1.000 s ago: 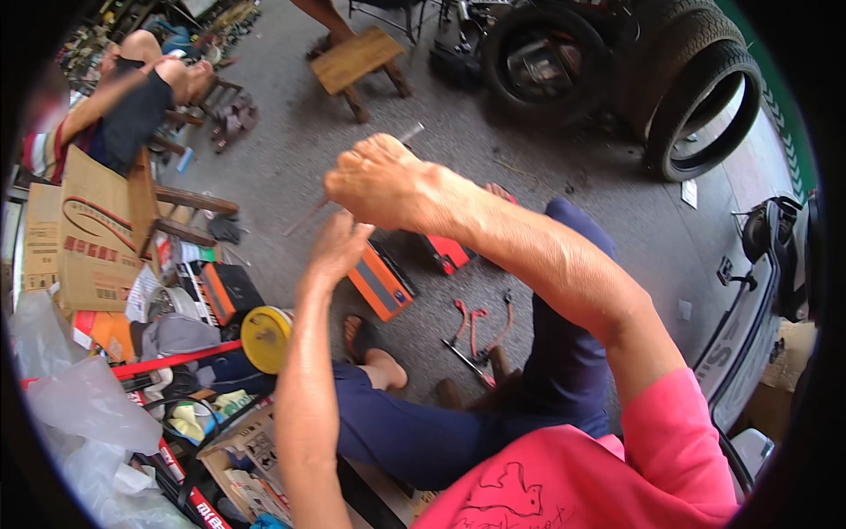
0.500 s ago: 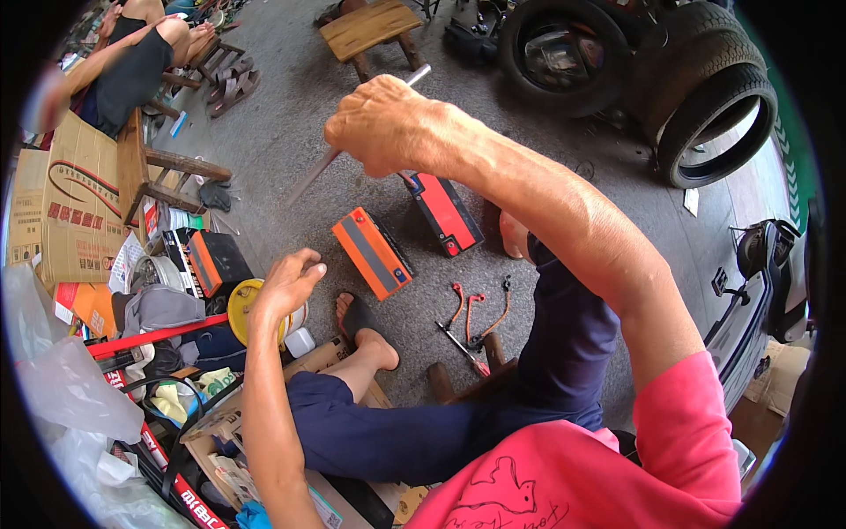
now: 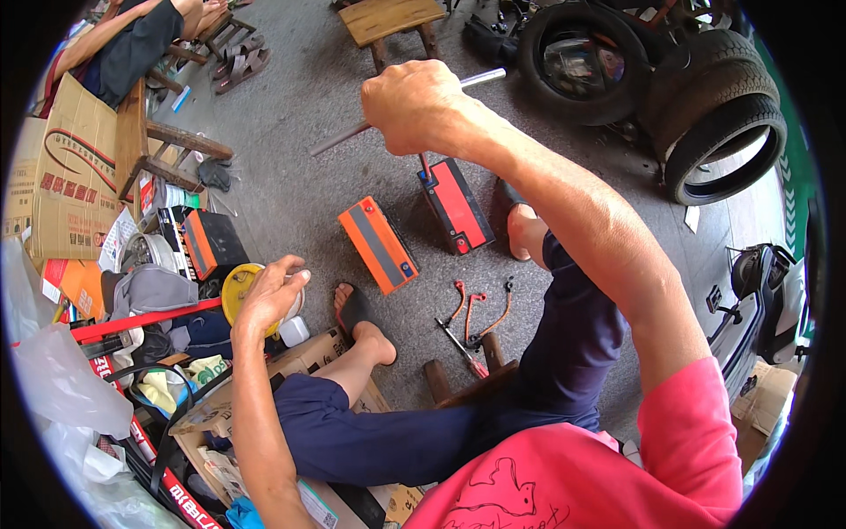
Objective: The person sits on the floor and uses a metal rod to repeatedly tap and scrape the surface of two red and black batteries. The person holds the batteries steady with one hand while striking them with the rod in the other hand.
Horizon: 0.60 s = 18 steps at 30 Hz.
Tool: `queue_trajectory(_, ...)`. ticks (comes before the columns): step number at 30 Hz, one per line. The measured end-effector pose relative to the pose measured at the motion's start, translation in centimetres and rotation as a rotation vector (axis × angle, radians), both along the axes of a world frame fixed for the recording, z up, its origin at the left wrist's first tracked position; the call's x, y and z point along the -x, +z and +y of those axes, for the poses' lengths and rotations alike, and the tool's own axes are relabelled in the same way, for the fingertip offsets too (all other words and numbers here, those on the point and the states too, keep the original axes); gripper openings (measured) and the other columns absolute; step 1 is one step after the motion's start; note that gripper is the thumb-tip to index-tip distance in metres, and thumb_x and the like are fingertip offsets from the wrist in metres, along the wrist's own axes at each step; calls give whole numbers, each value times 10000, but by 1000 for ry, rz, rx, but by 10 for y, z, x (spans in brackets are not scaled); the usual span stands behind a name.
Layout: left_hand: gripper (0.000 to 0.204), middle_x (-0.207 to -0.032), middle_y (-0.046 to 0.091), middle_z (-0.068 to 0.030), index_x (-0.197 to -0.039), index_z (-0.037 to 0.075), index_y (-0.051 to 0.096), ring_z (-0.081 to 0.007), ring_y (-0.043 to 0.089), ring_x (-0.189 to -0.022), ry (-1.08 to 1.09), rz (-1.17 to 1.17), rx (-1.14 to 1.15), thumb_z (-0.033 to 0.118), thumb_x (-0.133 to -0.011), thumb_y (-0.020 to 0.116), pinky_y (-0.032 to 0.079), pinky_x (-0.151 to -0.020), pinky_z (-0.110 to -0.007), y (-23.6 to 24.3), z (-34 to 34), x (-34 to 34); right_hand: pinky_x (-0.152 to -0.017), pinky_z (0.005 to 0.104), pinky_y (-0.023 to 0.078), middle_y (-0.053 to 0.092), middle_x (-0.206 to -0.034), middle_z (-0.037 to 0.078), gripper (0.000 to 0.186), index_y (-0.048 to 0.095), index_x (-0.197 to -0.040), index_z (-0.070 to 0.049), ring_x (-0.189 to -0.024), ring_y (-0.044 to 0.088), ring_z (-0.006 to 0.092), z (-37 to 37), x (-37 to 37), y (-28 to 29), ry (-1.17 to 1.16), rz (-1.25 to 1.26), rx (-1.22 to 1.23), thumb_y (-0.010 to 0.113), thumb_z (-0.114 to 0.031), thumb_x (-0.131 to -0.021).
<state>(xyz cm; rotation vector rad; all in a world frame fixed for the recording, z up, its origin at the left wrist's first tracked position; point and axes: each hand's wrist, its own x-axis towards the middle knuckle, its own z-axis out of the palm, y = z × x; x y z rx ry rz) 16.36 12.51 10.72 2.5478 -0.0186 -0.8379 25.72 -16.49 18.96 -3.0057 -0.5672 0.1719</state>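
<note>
My right hand (image 3: 410, 104) is closed around the crossbar of a metal T-handle wrench (image 3: 485, 78). Its shaft points down to the blue-marked far terminal of a black battery with a red top (image 3: 460, 207); whether the tip sits on the bolt, I cannot tell. Just left of that stands an orange battery with a grey stripe (image 3: 377, 242). My left hand (image 3: 275, 295) hovers over the clutter at the left, empty, fingers loosely bent and apart. Near my feet lie short red and orange cables (image 3: 471, 313) and a slim tool with a red handle (image 3: 465, 348).
Several tyres (image 3: 718, 88) are piled at the far right, near a wooden stool (image 3: 392, 21). A scooter (image 3: 762, 282) stands at the right. Along the left are a cardboard box (image 3: 79, 176), another orange and black battery (image 3: 216, 242) and a yellow-lidded tub (image 3: 236, 286). Someone sits at the far left.
My right hand has shifted right with the wrench, whose crossbar has turned to a flatter slant. My left hand has drifted slightly left and down. The view has shifted a little.
</note>
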Motion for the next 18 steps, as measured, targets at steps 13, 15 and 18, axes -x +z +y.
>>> queue_trajectory(13, 369, -1145, 635, -211, -1195, -13, 571, -318, 606, -1092, 4, 39, -14, 219, -909, 566, 456, -921, -378, 0, 2, 0, -717, 394, 549, 691, -793, 144, 149, 707, -797, -46, -840, 688, 306, -12, 4, -3, 43, -122, -48, 676, -54, -651)
queue_trajectory(15, 362, -1141, 638, -208, -1186, -13, 576, -318, 603, -1096, 7, 34, -12, 220, -909, 569, 452, -927, -376, -2, 4, 2, -719, 392, 541, 685, -778, 129, 129, 698, -776, -57, -829, 685, 297, -17, 7, 0, 52, -188, -85, 673, -47, -650)
queue_trajectory(18, 349, -1133, 642, -207, -1169, -11, 586, -320, 600, -1100, -18, 18, -8, 219, -907, 573, 449, -929, -375, -3, 7, 3, -713, 390, 532, 678, -769, 112, 129, 686, -770, -71, -813, 680, 290, -17, 14, 21, 107, -229, -103, 671, -38, -646)
